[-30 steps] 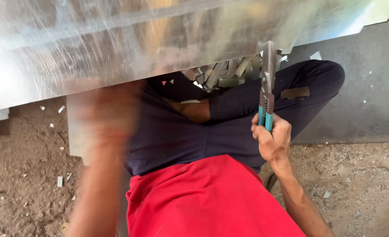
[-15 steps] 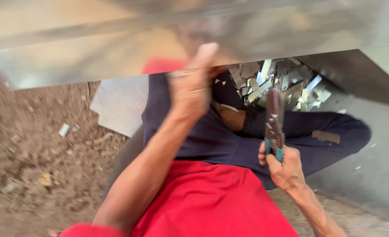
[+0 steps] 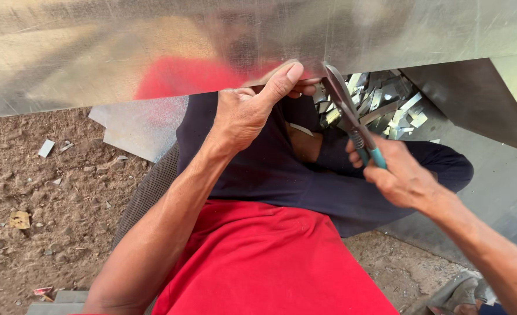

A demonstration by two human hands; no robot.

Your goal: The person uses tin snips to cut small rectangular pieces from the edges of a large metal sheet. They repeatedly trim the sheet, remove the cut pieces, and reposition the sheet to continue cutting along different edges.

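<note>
Sheet metal [image 3: 153,35]: large, shiny, galvanised panel, held low across the lap and seen from above. Its near edge is pinched by the left hand [image 3: 244,114], thumb on top and fingers curled underneath, so that grip is clamped on the sheet.

Tin snips [image 3: 352,119]: grey blades, teal-sleeved handles. The handles are enclosed by the right hand [image 3: 401,178], its grip clamped on them. The blades are set at the sheet's edge, just beside the left fingertips [image 3: 305,88]; whether they are biting the metal cannot be told.

Offcuts [image 3: 381,99]: heap of narrow bright strips, lying beyond the knees on a second grey sheet [image 3: 491,111].

Ground [image 3: 48,198]: bare brown earth, with small metal scraps scattered on it.

Clothing: red shirt [image 3: 258,262], dark trousers [image 3: 270,169].

Hazards, as judged: the left fingers are placed very near the blades, so a slip or an overrun cut could nick them. The cut edge is likely sharp, and the bare hand could be sliced if the sheet is dragged. The wide panel may flex, causing the cut to wander.
</note>
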